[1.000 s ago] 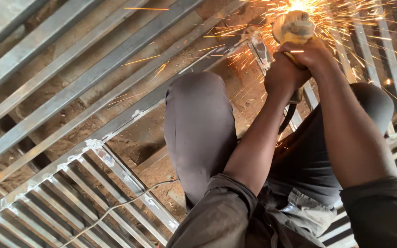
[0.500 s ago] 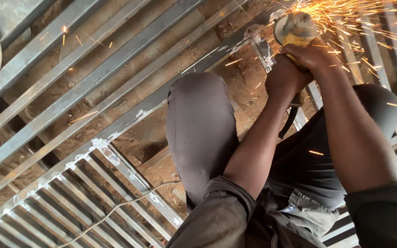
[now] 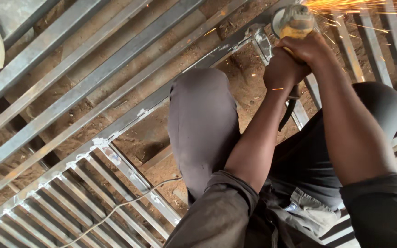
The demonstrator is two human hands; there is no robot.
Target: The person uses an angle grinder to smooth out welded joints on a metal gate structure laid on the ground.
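Fingers of the right hand (image 3: 306,48) are wrapped tight around the yellow angle grinder (image 3: 292,20), just below its head. Left hand (image 3: 283,71) sits directly beneath, fingers curled shut on the grinder's dark handle. Grinder stands at the upper edge of the steel gate frame (image 3: 116,92), against a welded joint (image 3: 258,36); sparks (image 3: 359,7) spray rightward from it.
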